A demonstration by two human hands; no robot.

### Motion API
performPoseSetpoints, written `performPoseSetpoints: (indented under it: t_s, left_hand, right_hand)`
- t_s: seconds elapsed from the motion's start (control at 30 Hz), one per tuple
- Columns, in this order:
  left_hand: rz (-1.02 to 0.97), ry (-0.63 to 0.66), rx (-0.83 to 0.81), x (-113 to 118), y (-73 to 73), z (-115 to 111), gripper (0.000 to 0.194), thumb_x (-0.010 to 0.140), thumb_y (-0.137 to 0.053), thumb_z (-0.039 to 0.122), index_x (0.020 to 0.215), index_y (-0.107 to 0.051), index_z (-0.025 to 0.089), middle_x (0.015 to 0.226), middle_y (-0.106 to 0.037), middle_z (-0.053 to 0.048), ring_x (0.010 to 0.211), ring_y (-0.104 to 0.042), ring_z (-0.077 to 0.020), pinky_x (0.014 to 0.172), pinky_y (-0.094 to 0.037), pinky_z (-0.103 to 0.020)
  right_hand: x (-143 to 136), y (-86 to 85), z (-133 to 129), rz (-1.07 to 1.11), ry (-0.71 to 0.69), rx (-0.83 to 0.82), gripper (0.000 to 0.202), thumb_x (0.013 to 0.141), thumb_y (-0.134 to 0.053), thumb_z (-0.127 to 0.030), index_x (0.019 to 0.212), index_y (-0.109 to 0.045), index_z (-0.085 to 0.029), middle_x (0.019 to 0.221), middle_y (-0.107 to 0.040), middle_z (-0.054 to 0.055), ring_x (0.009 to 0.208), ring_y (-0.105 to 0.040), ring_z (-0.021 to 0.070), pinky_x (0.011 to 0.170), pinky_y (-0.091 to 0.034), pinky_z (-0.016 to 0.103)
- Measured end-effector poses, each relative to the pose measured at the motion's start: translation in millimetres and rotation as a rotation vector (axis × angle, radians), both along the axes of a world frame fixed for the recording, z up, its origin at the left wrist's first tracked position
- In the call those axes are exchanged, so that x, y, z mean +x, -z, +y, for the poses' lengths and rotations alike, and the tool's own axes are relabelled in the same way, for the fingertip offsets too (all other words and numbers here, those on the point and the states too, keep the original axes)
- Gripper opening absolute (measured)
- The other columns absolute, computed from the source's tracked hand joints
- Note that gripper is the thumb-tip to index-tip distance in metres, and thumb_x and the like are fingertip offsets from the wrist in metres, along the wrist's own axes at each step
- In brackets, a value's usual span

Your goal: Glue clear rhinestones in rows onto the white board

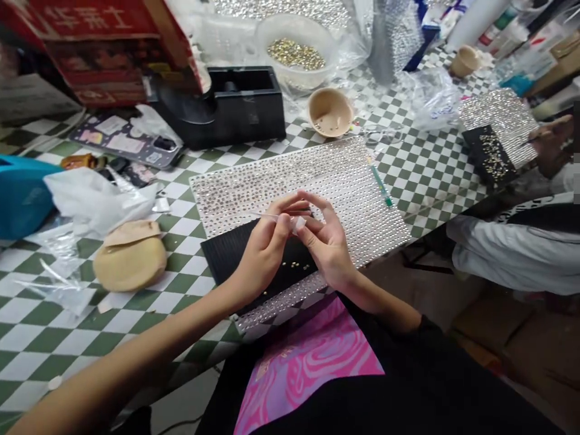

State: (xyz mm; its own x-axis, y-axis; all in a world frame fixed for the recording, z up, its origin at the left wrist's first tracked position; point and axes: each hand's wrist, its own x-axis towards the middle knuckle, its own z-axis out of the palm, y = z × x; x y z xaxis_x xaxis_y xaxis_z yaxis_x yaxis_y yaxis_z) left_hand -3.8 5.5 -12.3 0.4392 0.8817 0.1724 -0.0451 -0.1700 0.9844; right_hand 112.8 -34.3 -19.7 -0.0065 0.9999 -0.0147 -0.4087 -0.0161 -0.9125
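Both my hands meet over a board covered in rows of rhinestones (371,211). My left hand (260,254) is closed, its thumb and fingers pinching a small whitish, partly see-through piece (298,225). A thin pale tip juts out to the left of those fingers. On the other side of the same piece, my right hand (333,251) pinches with thumb and fingers. What exactly the piece is cannot be made out. Beneath the hands lies a black ridged tray (231,251) with several loose gold stones. A green-tipped stick (381,186) rests on the board's right part.
Behind the board stand a black tape dispenser (249,109), a paper cup (330,113) and a bowl (296,72) of gold stones. A yellow round pad (130,263) lies left. At right, another person's hand (555,142) works at a rhinestone sheet (498,115).
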Motion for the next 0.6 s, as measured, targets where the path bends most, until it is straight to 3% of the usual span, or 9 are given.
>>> performPoseSetpoints:
  t_s: [0.07, 0.17, 0.27, 0.37, 0.5, 0.6]
  left_hand:
    - [0.006, 0.016, -0.013, 16, 0.8, 1, 0.034, 0.098, -0.039, 0.039, 0.12, -0.055, 0.018, 0.126, -0.061, -0.012, 0.109, -0.063, -0.0176, 0.088, -0.057, -0.032]
    - [0.048, -0.01, -0.005, 30, 0.2, 8, 0.031, 0.097, -0.042, 0.04, 0.108, -0.063, 0.021, 0.115, -0.066, -0.007, 0.107, -0.063, -0.0178, 0.088, -0.057, -0.033]
    - [0.023, -0.05, 0.006, 33, 0.5, 23, 0.027, 0.097, -0.044, 0.04, 0.101, -0.065, 0.024, 0.107, -0.068, -0.001, 0.105, -0.063, -0.0163, 0.095, -0.054, -0.036]
    - [-0.055, 0.006, -0.045, 27, 3.4, 37, 0.026, 0.098, -0.041, 0.041, 0.1, -0.062, 0.026, 0.086, -0.07, 0.005, 0.083, -0.068, -0.0126, 0.071, -0.061, -0.028]
    - [-0.085, 0.036, -0.121, 18, 6.3, 36, 0.021, 0.099, -0.037, 0.037, 0.106, -0.053, 0.025, 0.073, -0.064, 0.007, 0.062, -0.063, -0.0083, 0.047, -0.05, -0.019]
    - [-0.042, 0.045, -0.215, 16, 4.1, 20, 0.028, 0.1, -0.026, 0.044, 0.111, -0.045, 0.025, 0.066, -0.059, 0.005, 0.044, -0.05, -0.0056, 0.039, -0.038, -0.019]
  right_hand:
    - [16, -1.4, -3, -0.022, 0.007, 0.011, 0.057, 0.086, -0.059, -0.037, 0.134, -0.028, -0.032, 0.103, -0.069, 0.0, 0.1, -0.066, 0.0153, 0.105, -0.05, 0.042]
    - [46, -3.8, -3, -0.137, -0.038, 0.055, 0.059, 0.088, -0.055, -0.035, 0.136, -0.021, -0.03, 0.106, -0.068, 0.001, 0.1, -0.066, 0.0146, 0.103, -0.051, 0.042]
    - [85, -3.9, 0, -0.42, 0.082, 0.114, 0.042, 0.088, -0.056, -0.033, 0.127, -0.038, -0.026, 0.105, -0.067, 0.003, 0.098, -0.066, 0.0132, 0.096, -0.055, 0.035]
    - [131, -1.1, 3, -0.629, 0.288, 0.104, 0.014, 0.088, -0.055, -0.032, 0.098, -0.056, -0.021, 0.087, -0.067, 0.001, 0.083, -0.067, 0.0121, 0.077, -0.059, 0.029]
    - [183, 3.1, 7, -0.738, 0.439, 0.077, 0.011, 0.085, -0.06, -0.028, 0.085, -0.064, -0.018, 0.074, -0.066, 0.0, 0.069, -0.065, 0.011, 0.067, -0.055, 0.027]
    - [202, 4.5, 10, -0.784, 0.538, 0.074, 0.016, 0.086, -0.058, -0.03, 0.083, -0.067, -0.017, 0.066, -0.066, 0.0, 0.059, -0.063, 0.0114, 0.056, -0.05, 0.027]
